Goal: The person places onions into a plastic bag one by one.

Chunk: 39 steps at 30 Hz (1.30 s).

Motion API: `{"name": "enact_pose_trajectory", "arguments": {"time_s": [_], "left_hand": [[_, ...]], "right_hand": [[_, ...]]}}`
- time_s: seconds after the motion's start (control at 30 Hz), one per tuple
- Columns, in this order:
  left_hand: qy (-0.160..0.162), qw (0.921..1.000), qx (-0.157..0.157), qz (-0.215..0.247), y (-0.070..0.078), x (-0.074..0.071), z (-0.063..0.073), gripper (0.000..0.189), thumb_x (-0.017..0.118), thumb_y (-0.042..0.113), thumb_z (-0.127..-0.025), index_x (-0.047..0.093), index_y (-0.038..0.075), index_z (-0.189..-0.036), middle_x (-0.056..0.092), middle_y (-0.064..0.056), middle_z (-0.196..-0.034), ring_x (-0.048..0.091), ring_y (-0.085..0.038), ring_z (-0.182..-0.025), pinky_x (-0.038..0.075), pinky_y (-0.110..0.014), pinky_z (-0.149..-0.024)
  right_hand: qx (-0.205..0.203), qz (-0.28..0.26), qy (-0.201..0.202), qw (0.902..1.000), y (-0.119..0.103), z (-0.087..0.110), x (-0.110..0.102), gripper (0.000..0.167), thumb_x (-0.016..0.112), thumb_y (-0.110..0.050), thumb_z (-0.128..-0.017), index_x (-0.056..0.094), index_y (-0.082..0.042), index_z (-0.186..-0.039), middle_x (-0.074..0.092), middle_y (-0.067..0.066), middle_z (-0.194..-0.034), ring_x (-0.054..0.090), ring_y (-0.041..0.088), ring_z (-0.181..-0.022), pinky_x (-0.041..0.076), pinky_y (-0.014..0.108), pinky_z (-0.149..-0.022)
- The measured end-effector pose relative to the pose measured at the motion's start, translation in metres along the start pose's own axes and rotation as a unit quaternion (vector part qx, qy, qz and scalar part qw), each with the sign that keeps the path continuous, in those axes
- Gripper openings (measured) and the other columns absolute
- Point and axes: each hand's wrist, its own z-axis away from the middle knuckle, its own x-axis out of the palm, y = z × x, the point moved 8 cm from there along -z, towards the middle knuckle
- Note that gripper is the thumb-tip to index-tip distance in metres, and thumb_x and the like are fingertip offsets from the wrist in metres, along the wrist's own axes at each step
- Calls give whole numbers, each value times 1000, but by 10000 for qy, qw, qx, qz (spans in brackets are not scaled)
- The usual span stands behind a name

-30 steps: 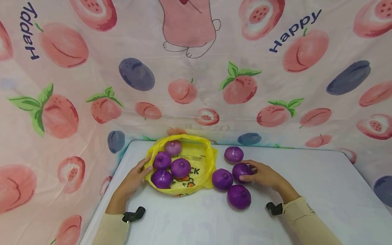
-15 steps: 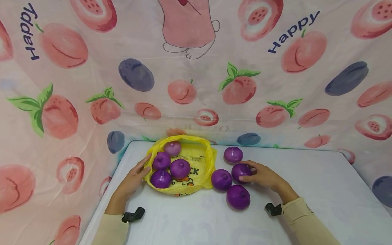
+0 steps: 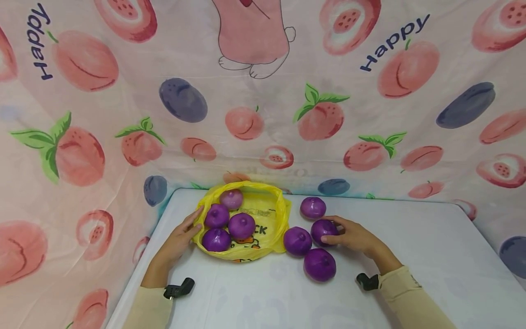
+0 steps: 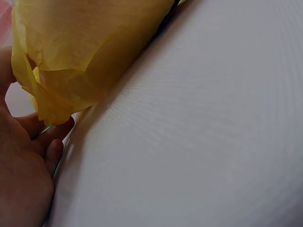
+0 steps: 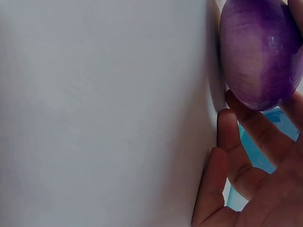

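Yellow plastic bag (image 3: 265,219), mouth gaping, on the white counter (image 3: 411,256), containing four purple onions (image 3: 241,226); hands apart, left hand (image 3: 177,242) holding its left rim, right hand (image 3: 356,235) gripping another onion (image 3: 322,231) among three loose onions (image 3: 319,265) alongside.

Behind and left of the white table (image 3: 427,242), pink cloth (image 3: 255,92) bears printed peaches (image 3: 85,61), dark ovals (image 3: 183,100), a cartoon animal (image 3: 252,34) and the word "Happy" (image 3: 395,42).
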Motion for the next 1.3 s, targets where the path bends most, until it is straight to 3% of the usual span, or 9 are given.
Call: {"name": "enact_pose_trajectory", "arguments": {"time_s": [0.23,0.47,0.6,0.97,1.3], "left_hand": [[-36,10000,50,6,1,1,-1,55,52,36,-107,33,40,-159,15,-2,-172,1,-33,-160,6,-61,-128],[9,9994,-70,-331,0,1,-2,68,64,41,-100,31,41,-160,15,-5,-172,4,-38,-160,9,-63,-126],[48,9988,-96,-476,0,1,-2,69,64,42,-100,30,42,-160,15,-5,-172,5,-37,-160,9,-63,-126],[61,9989,-139,-453,-1,1,-2,67,62,40,-102,29,40,-160,13,-8,-173,3,-39,-160,7,-64,-126],[89,9987,-213,-456,-3,2,-2,66,62,43,-101,30,43,-159,12,-6,-173,3,-38,-160,8,-64,-126]], "right_hand": [[105,55,123,9999,3,2,0,75,76,-54,-86,50,-25,-150,50,19,-147,58,36,-124,57,40,-87],[120,149,171,9997,3,2,-1,76,76,-56,-87,49,-24,-150,51,20,-146,58,37,-124,57,41,-87],[131,152,195,9996,3,2,-1,76,75,-56,-87,49,-24,-151,51,20,-146,57,37,-124,57,42,-87],[159,93,708,9973,0,9,-1,81,77,-57,-84,51,-16,-149,62,21,-139,59,39,-126,59,41,-87],[106,85,882,9960,-19,17,-5,80,78,-56,-84,51,-18,-149,63,19,-137,63,33,-117,59,36,-80]]}}
